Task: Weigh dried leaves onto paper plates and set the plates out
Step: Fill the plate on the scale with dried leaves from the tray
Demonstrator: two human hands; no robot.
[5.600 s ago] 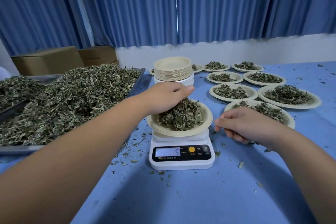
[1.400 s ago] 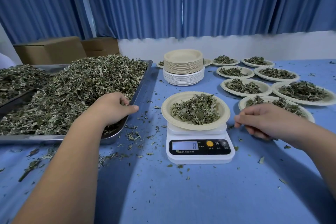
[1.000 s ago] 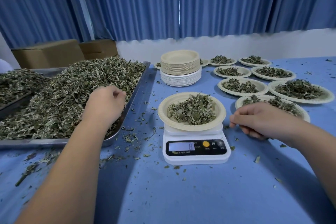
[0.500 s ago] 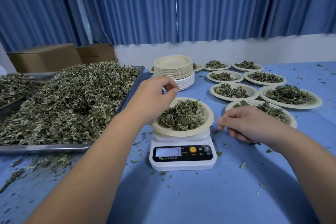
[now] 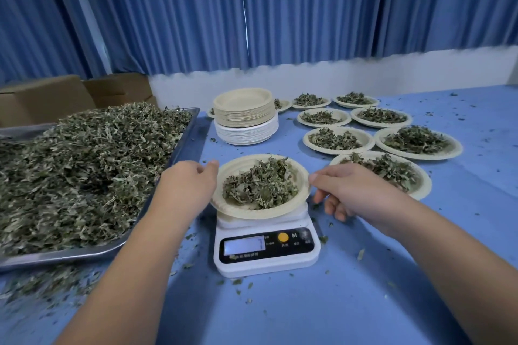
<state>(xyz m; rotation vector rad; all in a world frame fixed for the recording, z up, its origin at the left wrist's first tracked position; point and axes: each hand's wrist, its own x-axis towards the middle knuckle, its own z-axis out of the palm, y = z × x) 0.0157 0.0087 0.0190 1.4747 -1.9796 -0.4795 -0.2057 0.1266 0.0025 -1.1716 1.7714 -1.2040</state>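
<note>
The left hand point(image 5: 187, 187) lies against the left rim of the plate point(image 5: 300, 176) on the scale point(image 5: 266, 256), its thumb stretched along the far edge. Its fingers are hidden behind the hand, so I cannot tell whether it grips the plate. The right hand point(image 5: 353, 193) is at the plate's right rim, thumb tip touching the edge and the other fingers curled below rim level, beside the scale. Whether it pinches the rim cannot be told either.

The plate holds a heap of dried leaves point(image 5: 260, 187) and sits slightly tilted on the white scale, which stands on the blue desk point(image 5: 308, 314). The scale's display point(image 5: 245, 245) is lit, but its reading is too blurred to make out.

To the left a metal tray point(image 5: 84, 254) is piled high with loose leaves point(image 5: 84, 171), with crumbs scattered on the desk around it. Behind the scale stands a stack of empty plates point(image 5: 244, 109). To the right, filled plates point(image 5: 367, 143) are laid out in rows, the nearest one point(image 5: 421, 190) just behind the right hand. Cardboard boxes point(image 5: 44, 98) sit behind the tray, and blue curtains point(image 5: 308, 8) hang at the back.
</note>
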